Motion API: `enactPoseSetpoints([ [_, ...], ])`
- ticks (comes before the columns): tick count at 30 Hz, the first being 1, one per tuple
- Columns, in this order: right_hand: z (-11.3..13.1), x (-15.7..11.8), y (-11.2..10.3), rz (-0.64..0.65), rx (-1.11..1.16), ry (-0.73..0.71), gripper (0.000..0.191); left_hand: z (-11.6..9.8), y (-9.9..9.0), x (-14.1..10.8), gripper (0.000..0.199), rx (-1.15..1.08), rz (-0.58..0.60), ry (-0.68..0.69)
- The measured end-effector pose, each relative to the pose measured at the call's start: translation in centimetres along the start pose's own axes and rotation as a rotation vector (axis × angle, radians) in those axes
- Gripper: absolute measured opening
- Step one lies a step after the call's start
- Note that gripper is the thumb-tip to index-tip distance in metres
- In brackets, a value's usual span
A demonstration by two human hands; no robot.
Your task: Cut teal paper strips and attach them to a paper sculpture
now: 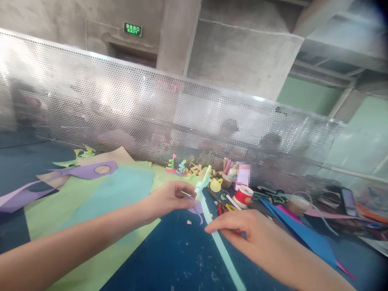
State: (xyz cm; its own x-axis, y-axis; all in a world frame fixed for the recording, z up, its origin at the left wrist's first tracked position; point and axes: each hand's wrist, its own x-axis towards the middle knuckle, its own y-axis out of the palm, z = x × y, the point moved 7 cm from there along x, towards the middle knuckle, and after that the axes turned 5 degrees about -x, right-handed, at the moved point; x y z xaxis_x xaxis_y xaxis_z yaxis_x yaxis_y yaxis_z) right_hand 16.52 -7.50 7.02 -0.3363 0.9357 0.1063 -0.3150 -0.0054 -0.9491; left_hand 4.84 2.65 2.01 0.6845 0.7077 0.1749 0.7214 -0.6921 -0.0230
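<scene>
Item: one pale blue strip, narrow and long, held above the tabletop between two bare hands, its tail slanting down towards the near edge of view. Its far end is looped or folded about a thin yellow-green strip; the exact crossing is too blurred to read.

Left hand: fingertips pinched on the folded end. Right hand: index finger laid across the strip farther down; whether the thumb closes on it cannot be told.

Risks, by judgement:
- Slackened pinch. The folds seem to rely on fingertips alone and could spring open.
- Uneven pull. Were the right hand to draw harder than the left yields, the strip might crease askew or tear at the fold.
- Trailing tail. Long and loose, it could twist, or catch beneath the right forearm.
- Crowding. The purple scrap lies just below the join and might snag; red and yellow tools lie near the right hand, as does the red-and-white cup (a light-looking thing, easily knocked by a knuckle).
- Sleeveless left forearm, above the light blue sheet and green sheet: lowered, it could drag or crumple them.
</scene>
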Motion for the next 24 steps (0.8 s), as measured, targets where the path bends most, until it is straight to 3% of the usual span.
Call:
enactPoseSetpoints([
  [3, 1.0, 0.5, 0.5, -0.048, -0.047, -0.086, 0.033, 0.2, -0.1, 0.0, 0.027, 0.132, -0.022, 0.024],
  [7, 3.4, 1.1, 0.9, -0.177, -0.237, -0.3, 0.011, 0.0, 0.5, -0.1, 0.013, 0.314, 0.015, 0.066],
  [12, 6.7, 1.6, 0.6, -0.322, -0.537, -0.441, 0.019, -0.3, 1.0, -0.5, 0.013, 0.403, -0.001, 0.112],
  [16, 6.0, 2.8, -0.2, -0.187, -0.438, -0.252, 0.016, -0.5, 1.6, -0.6, 0.017, 0.387, 0.069, 0.15],
  [20, 2.8, 4.1, -0.5, 0.127, -0.198, 0.025, 0.014, -0.2, 1.8, -0.7, 0.016, 0.38, 0.137, 0.102],
  [24, 1.3, 5.2, -0.1, 0.378, 0.114, 0.041, 0.023, -0.2, 2.0, -0.9, 0.022, 0.403, 0.202, 0.104],
])
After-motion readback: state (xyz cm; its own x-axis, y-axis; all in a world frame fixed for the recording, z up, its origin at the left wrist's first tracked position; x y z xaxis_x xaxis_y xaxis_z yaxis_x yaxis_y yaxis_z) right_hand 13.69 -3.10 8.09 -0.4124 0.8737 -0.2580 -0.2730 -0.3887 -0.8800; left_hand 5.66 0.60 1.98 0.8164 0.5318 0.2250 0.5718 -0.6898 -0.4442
